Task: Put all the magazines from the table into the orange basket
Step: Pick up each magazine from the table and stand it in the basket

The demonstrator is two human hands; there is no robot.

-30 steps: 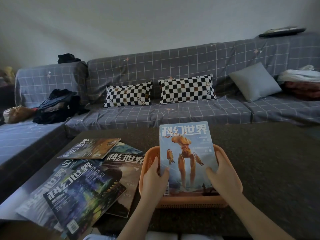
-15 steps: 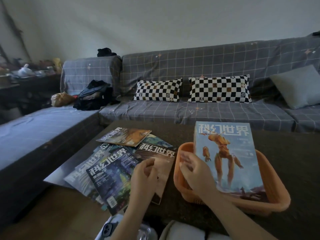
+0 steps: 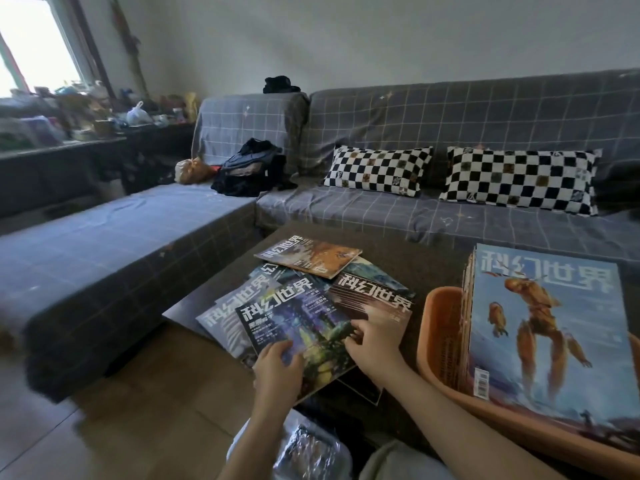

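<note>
Several magazines lie fanned on the dark table. On top of the fan is a dark magazine with a green and purple cover. My left hand grips its near left corner, thumb on the cover. My right hand pinches its right edge with curled fingers. A brown magazine lies just under it, and an orange-toned magazine lies at the far end. The orange basket stands at the right and holds a stack topped by a light-blue magazine with an orange robot.
A grey checked sofa wraps behind and left of the table, with two checkered pillows and a dark bag. Wooden floor lies near left. A cluttered sideboard stands under the window.
Both hands left the light-blue magazine in the basket and moved left onto the dark green-purple magazine. The view has swung left, so the basket now sits at the right edge.
</note>
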